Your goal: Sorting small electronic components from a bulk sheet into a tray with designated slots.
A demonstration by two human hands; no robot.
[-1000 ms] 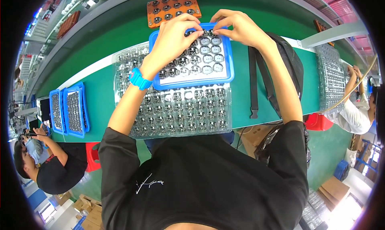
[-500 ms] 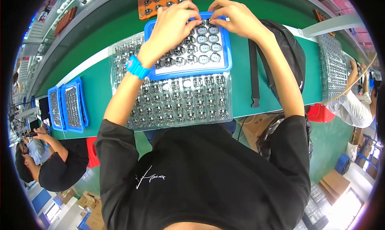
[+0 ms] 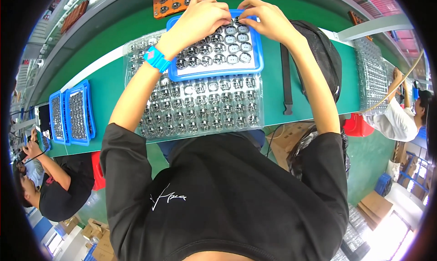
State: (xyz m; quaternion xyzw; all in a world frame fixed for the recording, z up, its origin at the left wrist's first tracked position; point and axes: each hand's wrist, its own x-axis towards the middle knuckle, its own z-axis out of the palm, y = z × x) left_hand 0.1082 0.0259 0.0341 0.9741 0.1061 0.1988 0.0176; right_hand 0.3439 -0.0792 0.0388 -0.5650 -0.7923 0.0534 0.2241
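Note:
A blue tray (image 3: 214, 74) with a white liner holds rows of small round parts (image 3: 205, 49). Most show dark, metallic faces; those in the right columns show pale grey ones. It rests on a clear plastic blister tray (image 3: 200, 130) filled with similar dark parts. Over the blue tray's far left side, my left hand (image 3: 202, 19) has its thumb and forefinger pinched near the far row; what lies between them is hidden. My right hand (image 3: 268, 21) reaches over the far right corner, its thumb and fingertips closed on a small round dark part (image 3: 237, 21).
An orange fixture board (image 3: 175, 2) with round parts lies beyond the tray. Right of my work is a black backpack (image 3: 321, 63) with a hanging strap. More blue trays (image 3: 77, 115) stand at left. Co-workers sit at both sides. A clear tray stack (image 3: 371, 74) is at right.
The view has shifted slightly, so the bench and trays sit a little higher. My hands remain at the blue tray's far edge, with only small finger movements.

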